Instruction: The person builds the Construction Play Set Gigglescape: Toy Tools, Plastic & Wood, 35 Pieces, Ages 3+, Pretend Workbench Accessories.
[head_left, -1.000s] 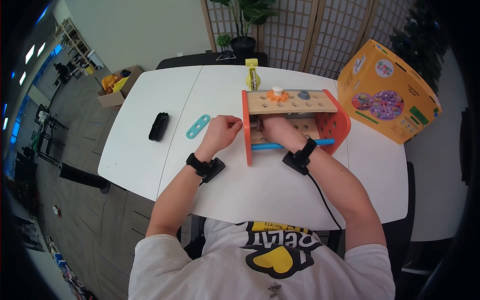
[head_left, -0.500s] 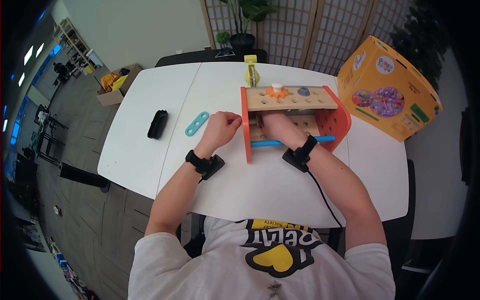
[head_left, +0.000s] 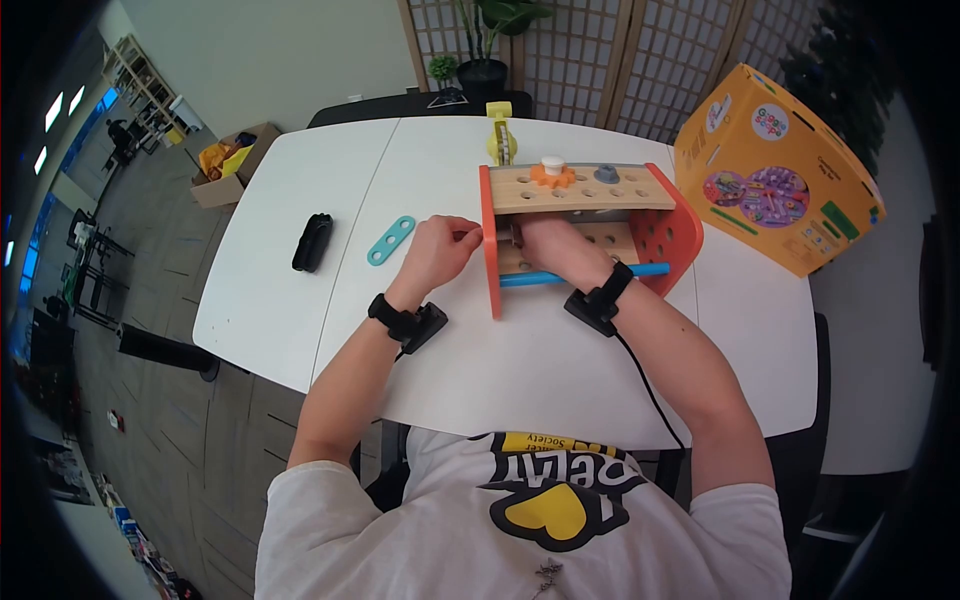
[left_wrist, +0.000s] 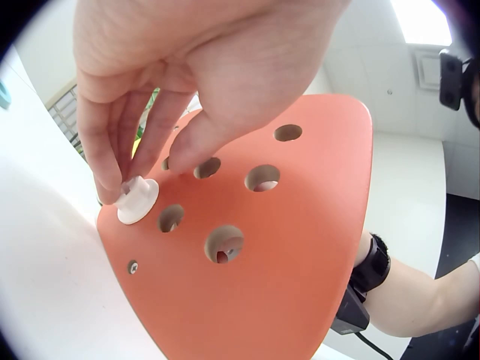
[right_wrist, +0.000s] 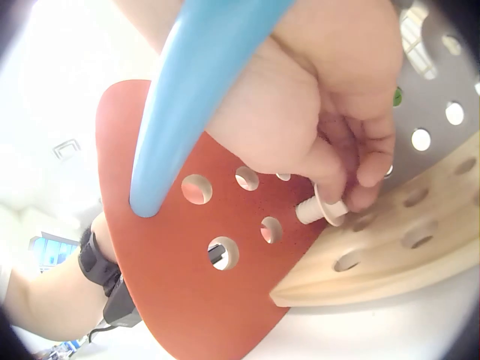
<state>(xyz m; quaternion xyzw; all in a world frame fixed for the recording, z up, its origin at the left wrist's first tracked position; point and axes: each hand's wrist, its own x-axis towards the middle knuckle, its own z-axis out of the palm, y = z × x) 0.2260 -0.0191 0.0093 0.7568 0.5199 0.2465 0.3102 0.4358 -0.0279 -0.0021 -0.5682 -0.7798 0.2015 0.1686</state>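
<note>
The wooden toy workbench (head_left: 580,190) has orange-red end panels (left_wrist: 292,217) full of holes. Outside the left panel, my left hand (head_left: 440,248) has its fingertips at a white flanged knob (left_wrist: 139,201), which sits against the panel near its lower edge. Reaching under the top board, my right hand (head_left: 563,250) pinches a white toy screw (right_wrist: 331,211) by its flanged end. The screw's ribbed shaft points at the inner face of that same panel. A blue rod (head_left: 540,278) crosses the bench's front, below my right wrist.
On the bench top stand an orange gear with a white cap (head_left: 553,172) and a grey nut (head_left: 606,174). Left lie a teal strip with holes (head_left: 391,241) and a black case (head_left: 313,243). A yellow toy (head_left: 501,135) stands behind; a large orange box (head_left: 780,170) is at right.
The head view has tilted a little, so the table and bench sit higher in it. Both hands stay at the left panel, with barely any finger movement showing.
</note>
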